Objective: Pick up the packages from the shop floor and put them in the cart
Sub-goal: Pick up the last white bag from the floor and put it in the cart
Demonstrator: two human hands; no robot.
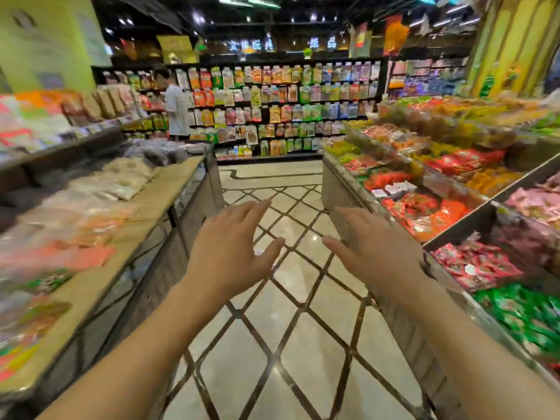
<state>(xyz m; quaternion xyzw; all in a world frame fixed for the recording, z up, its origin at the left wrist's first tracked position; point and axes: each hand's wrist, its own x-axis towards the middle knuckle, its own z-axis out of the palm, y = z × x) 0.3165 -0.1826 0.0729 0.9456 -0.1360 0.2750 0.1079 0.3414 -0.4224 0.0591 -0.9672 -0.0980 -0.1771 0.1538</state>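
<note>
My left hand point(230, 250) and my right hand point(372, 247) are stretched out in front of me over the aisle, palms down, fingers apart, holding nothing. Between them a small pale scrap point(259, 253) lies on the tiled floor point(291, 344); I cannot tell what it is. No cart is in view, and no package shows on the floor. The picture is blurred towards the edges.
A counter point(157, 189) with bagged goods runs along the left. Tiered bins of wrapped snacks point(424, 207) line the right, close to my right hand. A wall rack of hanging packets point(272, 107) closes the aisle's far end, where a person in white point(177, 109) stands.
</note>
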